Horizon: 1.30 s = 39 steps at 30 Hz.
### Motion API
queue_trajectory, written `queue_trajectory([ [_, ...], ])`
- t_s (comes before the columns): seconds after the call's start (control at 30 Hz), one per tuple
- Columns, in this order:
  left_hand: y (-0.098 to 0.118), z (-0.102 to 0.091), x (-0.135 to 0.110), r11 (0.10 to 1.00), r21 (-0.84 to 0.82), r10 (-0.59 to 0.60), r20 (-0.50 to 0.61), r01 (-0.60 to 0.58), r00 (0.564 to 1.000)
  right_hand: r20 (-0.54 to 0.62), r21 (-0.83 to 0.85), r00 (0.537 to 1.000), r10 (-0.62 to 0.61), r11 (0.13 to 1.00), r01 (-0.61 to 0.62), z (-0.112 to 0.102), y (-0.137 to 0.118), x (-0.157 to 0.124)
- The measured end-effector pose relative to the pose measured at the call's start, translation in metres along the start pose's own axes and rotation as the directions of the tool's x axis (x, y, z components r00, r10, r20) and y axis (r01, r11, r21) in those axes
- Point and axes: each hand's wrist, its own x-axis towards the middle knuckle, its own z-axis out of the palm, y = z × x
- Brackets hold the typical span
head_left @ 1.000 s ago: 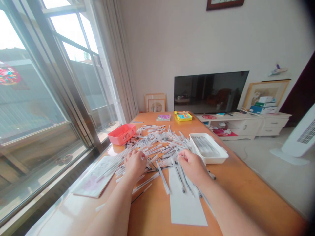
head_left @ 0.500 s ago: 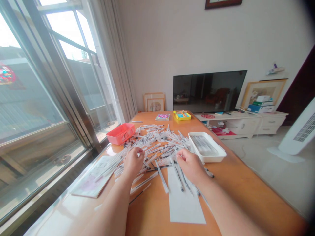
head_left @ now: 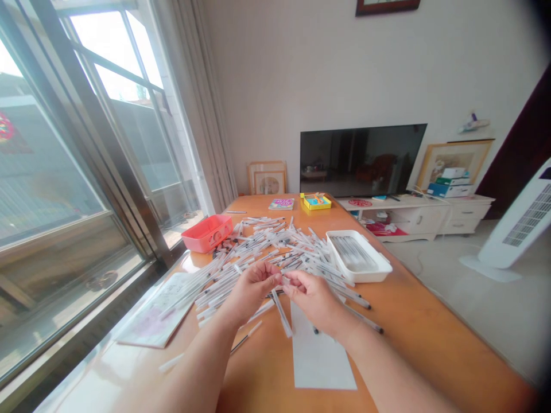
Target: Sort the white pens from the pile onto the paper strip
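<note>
Pens (head_left: pixel 258 246) sprawl across a brown table (head_left: pixel 258 367), with a red bin (head_left: pixel 193 241) at left and a white tray (head_left: pixel 381 268) at right. Nearer the camera lie a notebook (head_left: pixel 150 321), partly overlapped by pens, and a white sheet (head_left: pixel 322 367). A book (head_left: pixel 281 203) and yellow box (head_left: pixel 321 206) sit toward the far end.

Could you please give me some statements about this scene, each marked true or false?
1. The left hand and right hand are close together, near scattered pens. True.
2. The white tray stands right of the red box. True.
3. The white tray is empty. False: slender sticks lie in it.
4. The right hand is inside the white tray. False: it is beside the left hand.
5. A yellow box stands at the far end of the table. True.
</note>
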Motion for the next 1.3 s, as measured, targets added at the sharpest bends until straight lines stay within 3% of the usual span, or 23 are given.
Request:
queue_trajectory([
  [0.1,-0.002,0.001,0.000,0.999,0.046,0.001,0.049,-0.003,0.999,0.005,-0.054,1.000,0.010,0.999,-0.009,0.001,-0.002,-0.001],
  [0.17,-0.003,-0.005,0.002,0.979,0.201,0.031,-0.030,-0.024,0.999,-0.029,-0.163,0.999,0.043,0.985,-0.047,-0.003,-0.001,-0.001],
  [0.23,-0.005,-0.015,0.004,0.902,0.431,0.080,-0.166,-0.001,0.983,-0.053,-0.314,0.995,0.082,0.945,-0.095,-0.008,0.000,0.000],
  [0.3,-0.007,-0.026,0.004,0.740,0.669,0.134,-0.243,0.066,0.961,-0.049,-0.447,0.990,0.136,0.883,-0.143,-0.013,0.001,0.000],
  [0.37,-0.011,-0.034,0.003,0.536,0.837,0.166,-0.231,0.109,0.959,-0.025,-0.530,0.981,0.192,0.830,-0.176,-0.016,0.001,-0.001],
  [0.43,-0.015,-0.036,0.001,0.361,0.923,0.156,-0.202,0.135,0.967,-0.011,-0.589,0.975,0.220,0.787,-0.184,-0.016,0.001,-0.001],
  [0.53,-0.021,-0.032,-0.001,0.221,0.965,0.130,-0.176,0.144,0.976,-0.005,-0.661,0.976,0.216,0.732,-0.166,-0.013,0.004,0.000],
  [0.67,-0.027,-0.027,0.000,0.155,0.979,0.131,-0.155,0.134,0.979,0.012,-0.704,0.980,0.201,0.698,-0.134,-0.010,0.009,0.002],
  [0.93,-0.029,-0.034,0.004,0.096,0.994,0.175,-0.065,0.049,0.982,0.018,-0.687,0.980,0.201,0.714,-0.134,-0.010,0.003,0.000],
  [1.1,-0.020,-0.037,0.000,0.101,0.995,0.220,-0.043,0.021,0.975,0.019,-0.685,0.974,0.225,0.713,-0.151,-0.011,-0.001,0.001],
  [1.3,-0.002,-0.041,-0.002,0.107,0.994,0.288,-0.065,0.035,0.956,-0.007,-0.650,0.986,0.168,0.748,-0.133,-0.010,-0.002,-0.001],
])
